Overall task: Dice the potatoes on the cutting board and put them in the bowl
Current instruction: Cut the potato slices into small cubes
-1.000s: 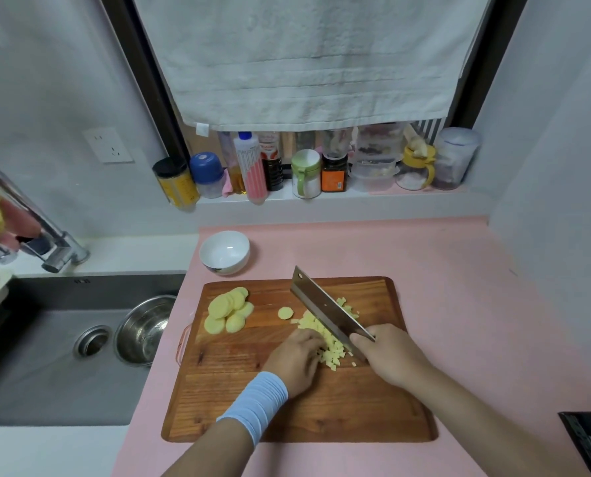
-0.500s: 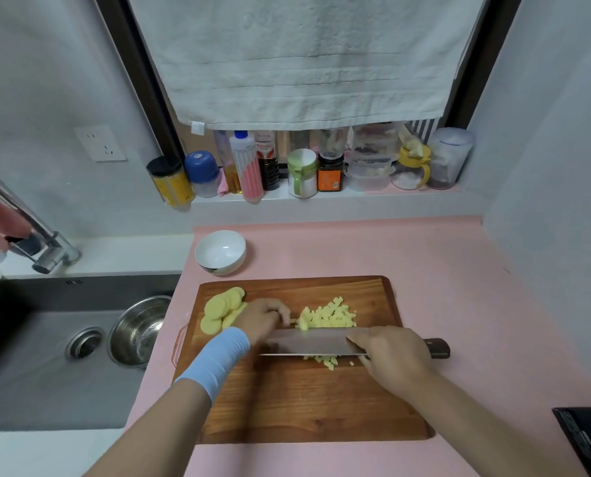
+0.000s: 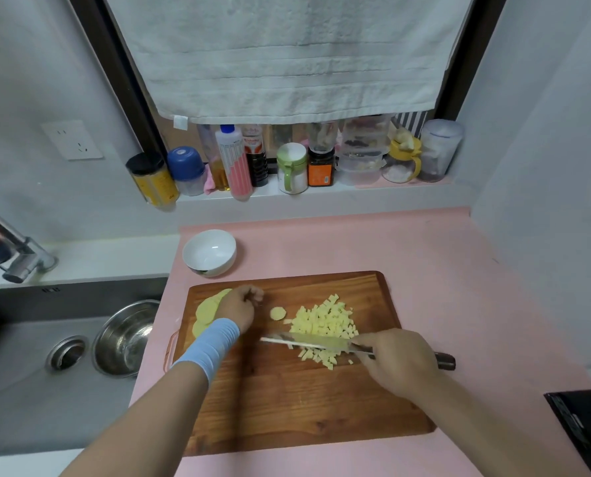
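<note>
A wooden cutting board (image 3: pixel 287 401) lies on the pink counter. A pile of diced potato (image 3: pixel 325 325) sits at its middle right, with one loose round slice (image 3: pixel 277 313) just left of the pile. Potato slices (image 3: pixel 206 313) lie at the board's far left corner, and my left hand (image 3: pixel 240 306) rests over them with curled fingers. My right hand (image 3: pixel 399 363) grips the cleaver (image 3: pixel 307 341), whose blade lies nearly flat along the near side of the dice. The white bowl (image 3: pixel 209 252) stands beyond the board's left corner with nothing in it.
A sink (image 3: pixel 22 373) with a steel bowl (image 3: pixel 125 339) is to the left, a tap (image 3: pixel 11 249) above it. Jars and bottles (image 3: pixel 287 163) line the window sill under a hanging towel. A black object (image 3: pixel 583 432) sits at the right front corner.
My left hand moved left from the diced pile to the potato slices. The cleaver turned from upright cutting to lying flat along the near side of the dice.
</note>
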The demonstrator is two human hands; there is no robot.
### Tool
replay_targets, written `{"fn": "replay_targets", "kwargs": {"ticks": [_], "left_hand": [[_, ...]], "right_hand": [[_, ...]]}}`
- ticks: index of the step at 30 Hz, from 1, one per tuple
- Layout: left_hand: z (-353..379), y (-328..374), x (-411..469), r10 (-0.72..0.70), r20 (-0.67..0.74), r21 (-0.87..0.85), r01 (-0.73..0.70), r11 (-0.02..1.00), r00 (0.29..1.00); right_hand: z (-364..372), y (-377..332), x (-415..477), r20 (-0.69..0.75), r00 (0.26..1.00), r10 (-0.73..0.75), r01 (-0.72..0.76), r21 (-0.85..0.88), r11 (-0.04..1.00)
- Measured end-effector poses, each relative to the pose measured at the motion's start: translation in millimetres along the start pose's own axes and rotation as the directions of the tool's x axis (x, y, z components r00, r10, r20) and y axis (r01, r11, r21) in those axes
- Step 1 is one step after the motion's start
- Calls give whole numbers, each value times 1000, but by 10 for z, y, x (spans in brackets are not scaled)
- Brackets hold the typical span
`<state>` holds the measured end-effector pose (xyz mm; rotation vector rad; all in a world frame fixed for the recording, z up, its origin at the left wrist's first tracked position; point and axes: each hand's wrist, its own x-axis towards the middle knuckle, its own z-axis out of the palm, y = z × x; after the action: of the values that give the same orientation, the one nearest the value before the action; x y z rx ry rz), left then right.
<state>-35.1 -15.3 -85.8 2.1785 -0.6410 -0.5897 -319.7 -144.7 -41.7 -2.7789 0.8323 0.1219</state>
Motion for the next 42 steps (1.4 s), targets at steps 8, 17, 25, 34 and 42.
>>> {"fn": "replay_targets", "kwargs": {"ticks": [8, 17, 25, 34, 42], "left_hand": [[293, -228, 130, 233, 344, 391, -365, 845, 910], [355, -316, 25, 182, 138, 253, -213, 944, 974], [288, -760, -564, 176, 84, 173, -188, 967, 981], [390, -1137, -951, 537, -61, 305, -496, 813, 842], [449, -1224, -1001, 689, -21, 306, -652, 694, 724]], "right_hand": [[28, -106, 91, 105, 949, 297, -315, 342, 885], [76, -372, 98, 129, 927, 354, -375, 391, 841], [187, -765, 95, 202, 939, 280, -337, 363, 869], [320, -1069, 28, 221, 962, 160, -216, 258, 942], [352, -1159, -63, 164, 983, 85, -113, 169, 979]]}}
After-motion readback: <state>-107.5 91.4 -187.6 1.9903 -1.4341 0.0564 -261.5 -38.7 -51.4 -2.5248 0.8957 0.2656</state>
